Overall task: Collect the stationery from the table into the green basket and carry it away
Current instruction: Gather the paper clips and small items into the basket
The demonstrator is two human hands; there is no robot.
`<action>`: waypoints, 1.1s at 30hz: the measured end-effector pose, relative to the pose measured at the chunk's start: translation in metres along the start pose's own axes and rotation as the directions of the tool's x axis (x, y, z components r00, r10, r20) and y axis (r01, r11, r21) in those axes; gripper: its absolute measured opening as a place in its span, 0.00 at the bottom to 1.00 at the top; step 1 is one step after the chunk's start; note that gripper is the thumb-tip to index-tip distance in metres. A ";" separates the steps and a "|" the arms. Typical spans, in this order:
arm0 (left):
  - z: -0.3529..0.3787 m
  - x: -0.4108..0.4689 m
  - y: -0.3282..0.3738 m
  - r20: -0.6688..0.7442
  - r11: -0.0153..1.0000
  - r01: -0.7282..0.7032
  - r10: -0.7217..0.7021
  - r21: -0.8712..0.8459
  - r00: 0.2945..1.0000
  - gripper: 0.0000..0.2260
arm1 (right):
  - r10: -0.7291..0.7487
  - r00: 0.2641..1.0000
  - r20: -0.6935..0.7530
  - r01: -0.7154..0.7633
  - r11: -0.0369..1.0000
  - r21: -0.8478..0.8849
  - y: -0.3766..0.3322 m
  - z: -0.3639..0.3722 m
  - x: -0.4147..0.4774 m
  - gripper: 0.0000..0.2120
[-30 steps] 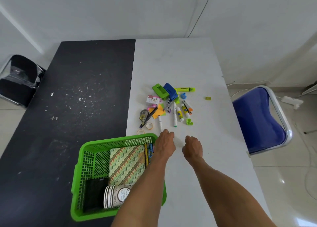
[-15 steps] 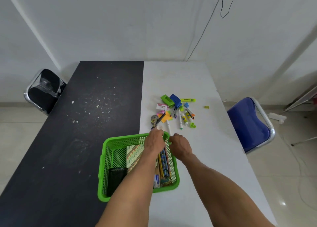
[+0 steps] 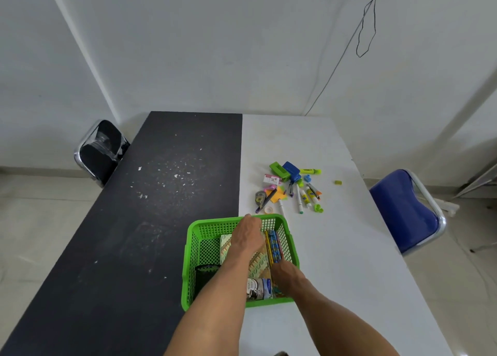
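Head view: both of your hands are reaching into the green basket (image 3: 194,258), which is sitting on the table (image 3: 338,261) across the seam between its black and white halves. Your left hand (image 3: 248,233) is lying over the far wall, back upward, one fingertip at the rim. Your right hand (image 3: 285,273) is lying low at the near right corner, against the near ends of the pencils (image 3: 274,244) that are running along the right wall. The fingers of both hands are tucked out of sight, so whether either is holding anything cannot be told.

The step in hand is probably the settling of the pencils beside the patterned notebook (image 3: 226,245). The collecting appears only partly done: the loose stationery (image 3: 278,195), including a blue stapler (image 3: 291,171) and a yellow highlighter (image 3: 310,171), is lying on the white half just beyond the far rim, apart from both hands. One small green piece (image 3: 338,182) is lying off to the right.

The next move calls for lifting the hands clear of the basket and reaching forward over its rim.
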State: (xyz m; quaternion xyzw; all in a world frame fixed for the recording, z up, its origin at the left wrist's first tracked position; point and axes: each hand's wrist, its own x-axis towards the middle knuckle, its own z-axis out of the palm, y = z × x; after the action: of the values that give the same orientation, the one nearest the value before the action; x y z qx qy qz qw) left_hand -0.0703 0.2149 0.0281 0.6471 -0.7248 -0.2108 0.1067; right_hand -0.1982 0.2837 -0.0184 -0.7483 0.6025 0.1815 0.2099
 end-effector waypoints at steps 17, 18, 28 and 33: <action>-0.003 0.004 -0.020 -0.005 0.999 -0.035 0.035 -0.013 0.999 0.08 | 0.055 0.998 0.027 -0.055 0.998 0.001 -0.005 0.010 0.001 0.15; -0.003 0.003 -0.021 -0.002 0.999 -0.036 0.036 -0.009 0.999 0.08 | 0.065 0.997 0.036 -0.065 0.998 0.013 -0.005 0.010 0.001 0.15; -0.006 0.005 -0.013 0.022 1.000 0.004 -0.004 0.012 1.000 0.08 | 0.055 0.998 0.013 -0.056 0.989 0.136 0.005 -0.003 0.005 0.12; -0.010 0.021 0.004 0.044 0.999 0.018 -0.019 0.033 0.999 0.09 | 0.036 0.996 -0.087 -0.016 0.976 0.218 0.020 -0.027 0.020 0.10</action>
State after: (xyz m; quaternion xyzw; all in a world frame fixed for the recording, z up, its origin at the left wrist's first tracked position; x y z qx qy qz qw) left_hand -0.0726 0.1926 0.0360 0.6505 -0.7244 -0.2145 0.0781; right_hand -0.2127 0.2493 -0.0081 -0.7203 0.6374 0.0835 0.2606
